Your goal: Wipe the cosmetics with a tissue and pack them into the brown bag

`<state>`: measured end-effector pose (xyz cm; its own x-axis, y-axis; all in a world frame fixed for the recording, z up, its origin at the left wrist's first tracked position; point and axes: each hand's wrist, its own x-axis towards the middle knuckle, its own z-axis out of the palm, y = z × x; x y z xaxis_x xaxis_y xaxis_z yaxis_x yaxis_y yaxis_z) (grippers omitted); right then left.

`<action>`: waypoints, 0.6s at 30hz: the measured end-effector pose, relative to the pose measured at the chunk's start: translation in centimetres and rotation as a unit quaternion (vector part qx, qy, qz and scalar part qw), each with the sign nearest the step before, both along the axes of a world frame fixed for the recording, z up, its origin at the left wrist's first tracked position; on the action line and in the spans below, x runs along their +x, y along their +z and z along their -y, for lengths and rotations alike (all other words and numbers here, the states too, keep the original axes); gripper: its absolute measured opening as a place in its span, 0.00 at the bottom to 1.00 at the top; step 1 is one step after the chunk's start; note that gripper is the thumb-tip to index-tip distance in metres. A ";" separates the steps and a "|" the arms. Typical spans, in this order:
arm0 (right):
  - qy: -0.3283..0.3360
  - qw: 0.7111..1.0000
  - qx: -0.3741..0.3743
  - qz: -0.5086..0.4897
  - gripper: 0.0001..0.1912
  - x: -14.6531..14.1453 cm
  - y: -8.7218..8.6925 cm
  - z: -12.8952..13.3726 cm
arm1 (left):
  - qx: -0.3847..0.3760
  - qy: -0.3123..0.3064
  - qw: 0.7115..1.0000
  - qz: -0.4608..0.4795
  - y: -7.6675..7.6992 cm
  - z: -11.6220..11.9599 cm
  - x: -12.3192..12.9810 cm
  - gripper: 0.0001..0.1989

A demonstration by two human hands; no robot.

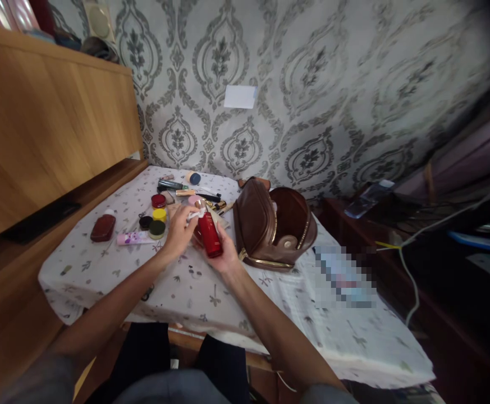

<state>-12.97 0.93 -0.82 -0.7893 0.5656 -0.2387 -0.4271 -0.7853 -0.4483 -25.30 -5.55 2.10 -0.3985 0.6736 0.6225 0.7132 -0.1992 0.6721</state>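
A red bottle (211, 235) with a shiny cap leans in my right hand (227, 255), whose fingers wrap round it from below. At its upper part, my left hand (180, 229) pinches a small white tissue (196, 214) against the neck. To the right of my hands stands a brown leather bag (253, 219), unzipped, with its dark inside showing. On the left are a pink and purple tube (134, 239), a yellow jar (159, 215), a dark green-lidded jar (156, 229) and a red-lidded jar (158, 201).
A brown pouch-like item (103, 227) lies at the table's left. Behind my hands are a blue-lidded jar (193, 178) and several slim cosmetic tubes. A wooden cabinet (55, 106) borders the left, patterned wall behind. A blurred-out packet (346, 278) rests on the cloth-covered table (278, 314).
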 end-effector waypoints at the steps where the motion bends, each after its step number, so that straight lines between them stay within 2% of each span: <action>1: -0.009 1.000 0.009 0.000 0.12 -0.1 0.0 0.1 | -0.004 0.001 1.000 0.027 -0.1 -0.1 0.0 0.06; 3: -0.037 0.999 0.031 0.002 0.09 -0.2 0.0 0.2 | -0.019 -0.019 0.996 0.087 -0.5 0.4 0.9 0.09; 5: -0.094 0.993 0.066 0.001 0.07 -0.3 0.1 0.3 | -0.044 -0.060 0.986 0.149 -1.4 1.3 2.4 0.12; 8: -0.200 0.969 0.142 0.002 0.08 -0.6 0.2 0.5 | -0.093 -0.105 0.968 0.210 -2.6 2.9 4.9 0.20; 11: -0.261 0.945 0.197 0.019 0.11 -1.0 0.2 0.9 | -0.114 -0.138 0.949 0.261 -2.9 3.7 6.0 0.25; 14: -0.285 0.929 0.233 0.027 0.14 -1.1 0.6 1.5 | -0.141 -0.168 0.930 0.296 -2.4 4.3 5.4 0.24; 18: -0.289 0.915 0.282 0.005 0.20 -0.1 2.4 1.9 | -0.209 -0.148 0.902 0.347 -1.8 5.4 2.7 0.34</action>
